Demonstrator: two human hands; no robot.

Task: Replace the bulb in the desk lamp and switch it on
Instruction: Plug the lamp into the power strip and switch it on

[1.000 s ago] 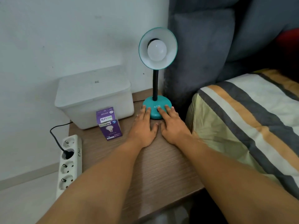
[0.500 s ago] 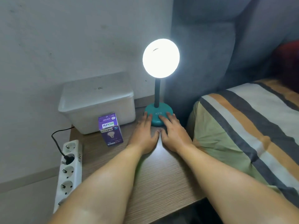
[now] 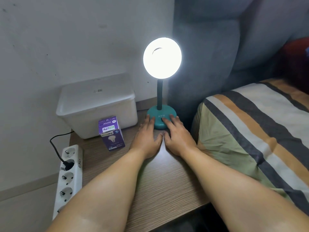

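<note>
A teal desk lamp stands at the back of the wooden bedside table (image 3: 157, 178), its round base (image 3: 158, 113) marked ATN. The lamp head (image 3: 162, 58) faces me and glows bright white, so the bulb inside is lost in glare. My left hand (image 3: 147, 138) lies flat on the table, fingertips touching the base's left front. My right hand (image 3: 178, 136) lies flat beside it, with a finger on the front of the base. Neither hand holds anything. A purple Ecolink bulb box (image 3: 112, 133) stands upright left of my left hand.
A white lidded plastic box (image 3: 97, 104) sits against the wall behind the bulb box. A white power strip (image 3: 68, 176) with one black plug in it lies off the table's left edge. A striped bed (image 3: 250, 131) and grey padded headboard (image 3: 209, 56) bound the right side.
The lamp went from dark, with its white bulb plainly visible, to brightly lit. Both hands have stayed flat at the base.
</note>
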